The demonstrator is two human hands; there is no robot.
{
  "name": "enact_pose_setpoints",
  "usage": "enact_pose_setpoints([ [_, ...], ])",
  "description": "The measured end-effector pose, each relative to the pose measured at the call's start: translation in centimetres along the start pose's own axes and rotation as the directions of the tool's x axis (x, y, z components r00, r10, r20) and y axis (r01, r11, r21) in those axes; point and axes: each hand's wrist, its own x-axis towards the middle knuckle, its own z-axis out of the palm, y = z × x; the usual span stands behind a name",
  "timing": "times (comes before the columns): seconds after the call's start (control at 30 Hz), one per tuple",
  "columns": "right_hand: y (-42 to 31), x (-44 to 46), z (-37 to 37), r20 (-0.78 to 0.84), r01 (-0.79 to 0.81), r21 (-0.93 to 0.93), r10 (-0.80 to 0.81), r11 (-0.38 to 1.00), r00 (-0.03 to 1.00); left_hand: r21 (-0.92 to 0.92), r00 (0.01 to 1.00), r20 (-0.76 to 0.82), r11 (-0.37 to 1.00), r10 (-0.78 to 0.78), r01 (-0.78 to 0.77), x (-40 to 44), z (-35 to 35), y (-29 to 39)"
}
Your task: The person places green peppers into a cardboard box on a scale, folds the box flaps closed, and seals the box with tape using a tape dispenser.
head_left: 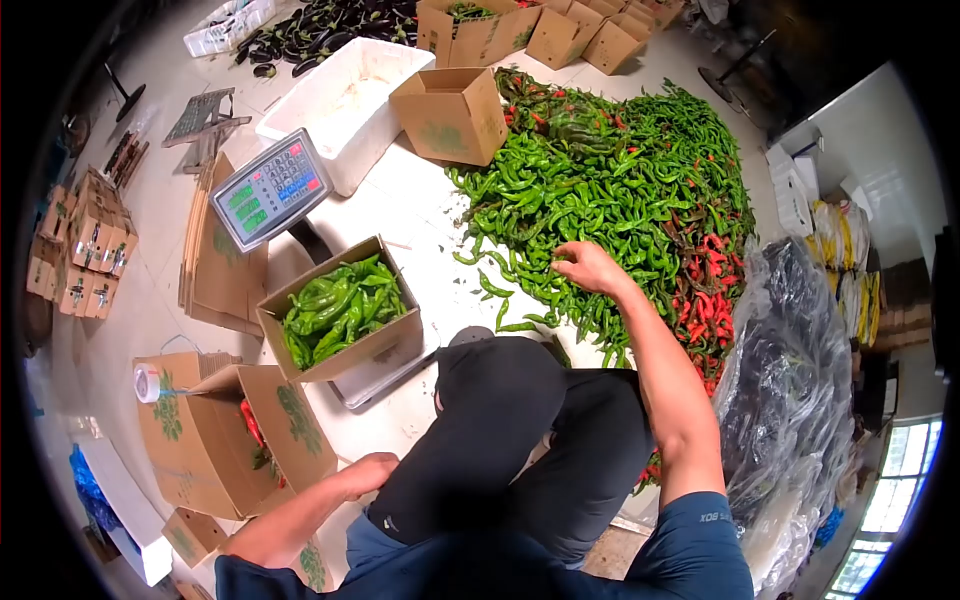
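Fingers of right hand [592, 269] half-curled, gap showing, nothing seen in them, over heaped glossy green peppers [560, 200]. Picking-over, apparently; needs light pinch. Left hand [368, 475] beside black-trousered thigh [455, 450], grip unclear.

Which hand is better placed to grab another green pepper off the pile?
Right, I'd say. The right hand is already over the pile, with no pepper visible in it. The left hand is down by the left thigh, with both legs between it and the pile.
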Motion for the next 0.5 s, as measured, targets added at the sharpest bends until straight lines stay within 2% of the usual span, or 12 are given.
enact_pose_setpoints([
  [0.13, -0.7, 0.1, -0.2, 0.027, -0.054, 0.075, 0.052, 0.996, 0.998, -0.091, 0.984, 0.107, 0.987, 0.14, -0.13, -1.4, -0.2, 2.3],
  [0.2, -1.5, -0.1, -0.2, 0.024, -0.068, 0.057, 0.067, 0.996, 0.997, -0.047, 0.987, 0.074, 0.99, 0.14, -0.137, 0.0, -0.1, 1.4],
  [0.23, -2.2, -0.4, -0.5, 0.009, -0.03, -0.012, 0.03, 0.999, 1.0, -0.02, 0.989, 0.058, 0.99, 0.139, -0.138, 0.6, -0.2, 1.1],
  [0.33, -3.4, -0.8, -0.5, -0.008, -0.021, 0.026, 0.021, 0.999, 1.0, 0.263, 0.999, 0.026, 0.965, -0.019, 0.011, 0.7, 1.0, 2.1],
  [0.43, -4.1, -1.5, -0.4, -0.004, 0.016, 0.094, -0.016, 0.995, 1.0, 0.15, 0.999, 0.051, 0.989, 0.011, -0.019, 0.0, 1.1, 4.7],
  [0.47, -4.5, -1.4, -0.6, 0.0, 0.015, 0.088, -0.015, 0.996, 1.0, 0.019, 0.988, 0.078, 0.991, 0.132, -0.134, 1.2, 1.0, 3.6],
  [0.5, -4.5, -1.5, -0.6, 0.007, 0.007, 0.085, -0.008, 0.996, 1.0, -0.008, 0.982, 0.091, 0.986, 0.167, -0.167, 0.9, 1.1, 3.9],
])
